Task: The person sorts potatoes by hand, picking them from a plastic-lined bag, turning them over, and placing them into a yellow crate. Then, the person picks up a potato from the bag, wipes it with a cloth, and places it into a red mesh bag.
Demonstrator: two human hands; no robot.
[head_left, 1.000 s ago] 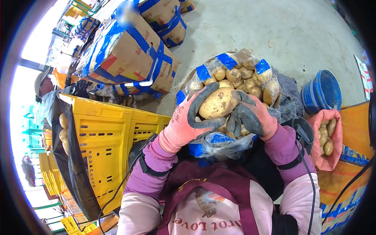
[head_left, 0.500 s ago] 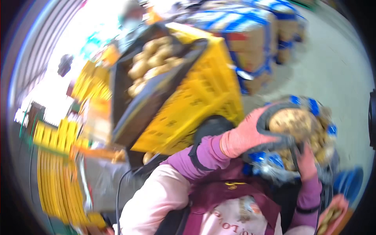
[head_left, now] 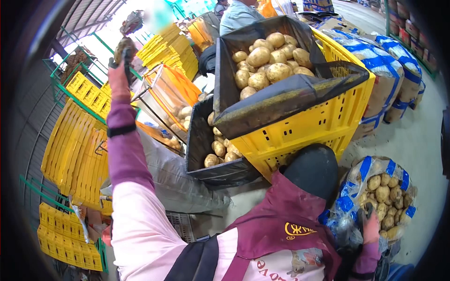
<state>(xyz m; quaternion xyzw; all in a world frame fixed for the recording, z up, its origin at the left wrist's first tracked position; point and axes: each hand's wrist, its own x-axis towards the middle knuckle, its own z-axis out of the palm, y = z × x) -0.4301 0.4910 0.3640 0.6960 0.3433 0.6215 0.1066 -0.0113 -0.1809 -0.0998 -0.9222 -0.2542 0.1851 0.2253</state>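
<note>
My left hand (head_left: pixel 120 70), in a pink glove with dark fingers, is raised at the upper left with the arm stretched out. It is closed around a dirty brown potato (head_left: pixel 125 48), dark against the bright background. Low on the right, my right hand (head_left: pixel 369 226), in a matching glove, is beside the clear and blue plastic bag (head_left: pixel 347 203) of potatoes. Its fingers look apart, their tips near the bag's edge; part of the palm is hidden. Many potatoes (head_left: pixel 382 193) show in the bag's opening.
A yellow crate (head_left: pixel 300 136) with a dark liner holds potatoes ahead of me, above a lower lined crate (head_left: pixel 220 174). Stacked yellow crates (head_left: pixel 75 154) stand left. Taped sacks (head_left: pixel 375 75) lie at the right. Another person (head_left: pixel 240 18) is behind the crate.
My left hand has swung from above the bag on the right to the upper left, carrying the potato. My right hand is now lower, beside the bag. The view has turned left.
</note>
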